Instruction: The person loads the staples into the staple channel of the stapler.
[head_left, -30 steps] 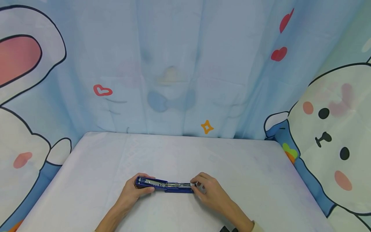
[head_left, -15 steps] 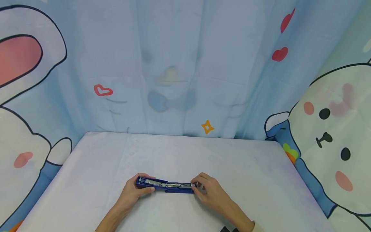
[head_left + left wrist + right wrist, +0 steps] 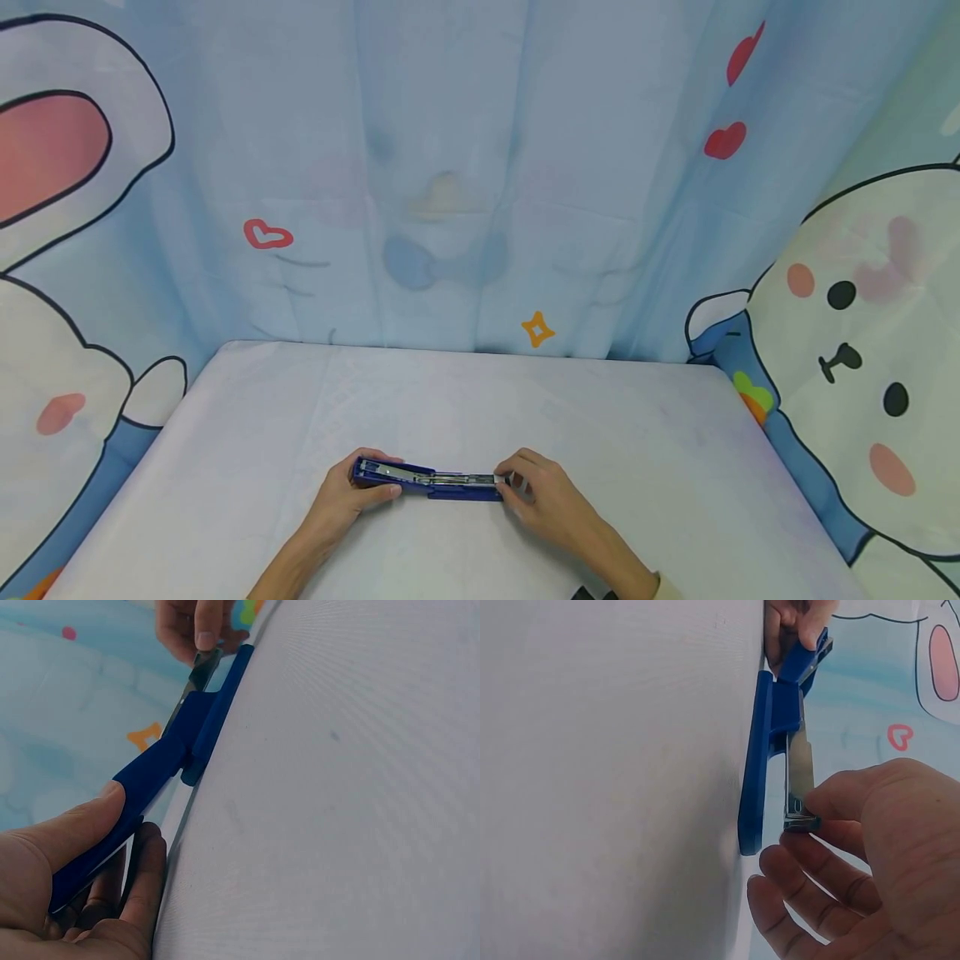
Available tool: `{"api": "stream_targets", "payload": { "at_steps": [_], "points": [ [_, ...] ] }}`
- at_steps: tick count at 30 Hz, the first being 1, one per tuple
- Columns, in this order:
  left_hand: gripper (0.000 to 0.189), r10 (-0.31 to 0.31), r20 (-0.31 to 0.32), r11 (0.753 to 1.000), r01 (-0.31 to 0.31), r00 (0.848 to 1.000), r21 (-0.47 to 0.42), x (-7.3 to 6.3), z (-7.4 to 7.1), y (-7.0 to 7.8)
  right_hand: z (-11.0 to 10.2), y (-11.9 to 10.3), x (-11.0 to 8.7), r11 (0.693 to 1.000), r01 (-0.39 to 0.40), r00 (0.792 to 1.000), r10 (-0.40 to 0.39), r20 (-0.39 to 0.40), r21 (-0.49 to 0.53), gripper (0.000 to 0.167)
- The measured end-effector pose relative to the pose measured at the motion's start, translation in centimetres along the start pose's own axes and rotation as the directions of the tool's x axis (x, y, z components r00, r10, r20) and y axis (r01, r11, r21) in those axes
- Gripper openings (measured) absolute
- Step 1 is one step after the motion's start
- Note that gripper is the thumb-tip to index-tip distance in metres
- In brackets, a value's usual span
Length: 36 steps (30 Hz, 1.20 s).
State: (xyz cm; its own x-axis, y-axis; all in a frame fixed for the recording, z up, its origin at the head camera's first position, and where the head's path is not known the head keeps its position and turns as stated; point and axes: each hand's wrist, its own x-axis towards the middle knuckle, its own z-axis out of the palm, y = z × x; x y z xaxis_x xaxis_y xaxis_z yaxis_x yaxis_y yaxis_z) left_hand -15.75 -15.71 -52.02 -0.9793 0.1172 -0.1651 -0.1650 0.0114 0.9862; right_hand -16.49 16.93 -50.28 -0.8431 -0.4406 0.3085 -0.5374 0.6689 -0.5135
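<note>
A blue stapler (image 3: 465, 492) lies opened out on the white table, its top arm swung back to the left and its metal staple channel exposed. My left hand (image 3: 343, 492) grips that top arm, thumb on the near side and fingers on the far side. At the other end my right hand (image 3: 542, 492) pinches the tip of the metal channel (image 3: 799, 769) between thumb and fingers. In the right wrist view the channel stands a little apart from the blue base (image 3: 755, 772), whose underside rests on the table. The left wrist view shows the top arm (image 3: 150, 776) from its side.
The white-covered table (image 3: 420, 400) stretches beyond and to both sides of the hands. Behind it hangs a light blue curtain (image 3: 450, 125) with cartoon figures, hearts and a star. A small black object (image 3: 583, 593) shows at the bottom edge near the right forearm.
</note>
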Motion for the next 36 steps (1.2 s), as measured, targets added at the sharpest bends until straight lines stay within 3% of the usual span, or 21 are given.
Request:
{"api": "stream_targets", "payload": {
  "at_steps": [36],
  "points": [
    [0.052,0.001,-0.007,1.0,-0.001,1.0,-0.006,-0.04,0.12,-0.04,0.16,-0.01,0.16,0.999,-0.03,0.999,0.029,0.039,0.013,0.01]
  ]
}}
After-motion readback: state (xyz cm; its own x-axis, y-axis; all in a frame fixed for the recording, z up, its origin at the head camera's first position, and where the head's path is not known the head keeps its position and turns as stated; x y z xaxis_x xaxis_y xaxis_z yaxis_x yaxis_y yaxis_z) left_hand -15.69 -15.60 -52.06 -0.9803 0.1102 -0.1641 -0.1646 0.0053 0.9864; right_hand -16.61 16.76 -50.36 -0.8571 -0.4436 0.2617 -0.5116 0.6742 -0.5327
